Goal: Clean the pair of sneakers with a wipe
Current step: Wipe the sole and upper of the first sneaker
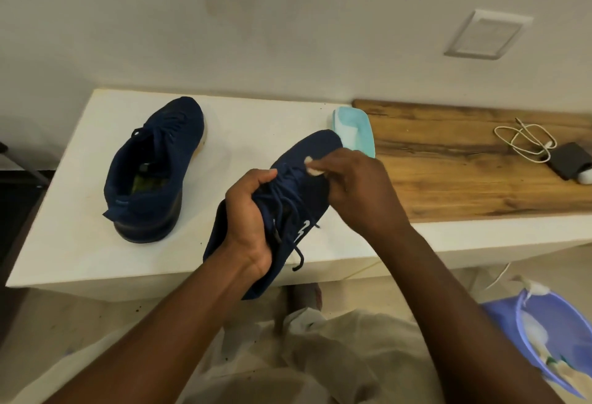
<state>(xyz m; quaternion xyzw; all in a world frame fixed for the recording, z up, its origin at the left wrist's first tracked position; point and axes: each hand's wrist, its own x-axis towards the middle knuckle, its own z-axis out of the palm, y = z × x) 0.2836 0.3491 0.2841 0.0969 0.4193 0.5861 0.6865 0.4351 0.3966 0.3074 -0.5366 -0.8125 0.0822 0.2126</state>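
Head view: left hand (250, 224) grip clamps one sneaker (298, 198) while right hand (358, 185) pinches wipe (312, 168), scrubbing its toe; next, probably the other sneaker (153, 166), far left on the surface (80, 243).

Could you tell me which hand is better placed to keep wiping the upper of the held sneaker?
Right. The right hand already pinches the wipe against the held sneaker, while the left hand is occupied gripping its collar.

Navy knitted-cloth sneakers (157, 160), matt and ribbed; smooth white matt desk (73, 243); at 3 o'clock, a grainy brown wooden board (448, 173); glossy lilac plastic basin (563, 336).
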